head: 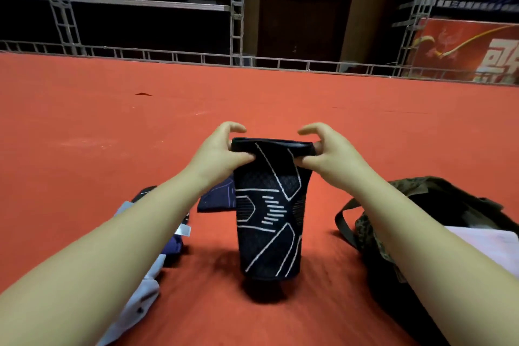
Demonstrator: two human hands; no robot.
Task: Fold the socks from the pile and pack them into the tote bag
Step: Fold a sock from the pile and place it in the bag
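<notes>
black sock (pixel 269 211) between both hands

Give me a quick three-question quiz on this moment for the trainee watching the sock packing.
1. True or false: both hands pinch the top edge of the black sock with white lines, so that it hangs above the red floor.
2. On which side of the person does the camouflage tote bag lie?
3. Multiple choice: beyond the left forearm, the pile shows A) navy and white pieces, B) only red pieces, C) a folded towel stack.

Key
1. True: the left hand and the right hand each have a grip on a top corner.
2. The right side, with its mouth open and something pale inside.
3. A.
</notes>
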